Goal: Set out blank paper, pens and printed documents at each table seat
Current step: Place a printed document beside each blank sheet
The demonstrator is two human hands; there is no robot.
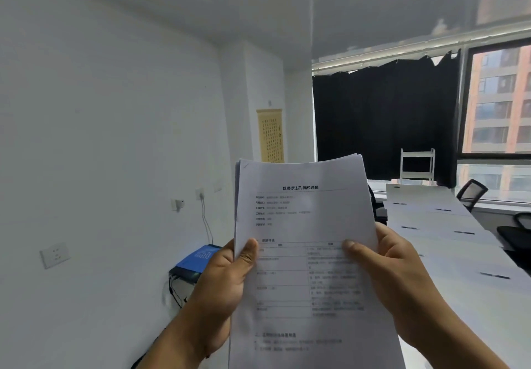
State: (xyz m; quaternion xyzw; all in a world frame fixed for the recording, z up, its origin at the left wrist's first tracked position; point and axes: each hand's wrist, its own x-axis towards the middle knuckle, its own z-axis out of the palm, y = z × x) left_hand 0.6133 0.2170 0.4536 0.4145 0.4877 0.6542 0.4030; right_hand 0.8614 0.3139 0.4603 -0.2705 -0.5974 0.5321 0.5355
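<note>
Printed documents (304,225), thin flat sheaf, gripped by left hand (227,279) and right hand (393,276).

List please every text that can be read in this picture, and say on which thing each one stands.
"数据标注员 岗位详情": heading of the top sheet of the printed documents, which the left hand and right hand grip.
Rest of that sheet, field labels and table: too blurred to read.
Yellow calligraphy scroll on the wall: characters too small to read.
Blue sheet near the wall: print unreadable.
</note>
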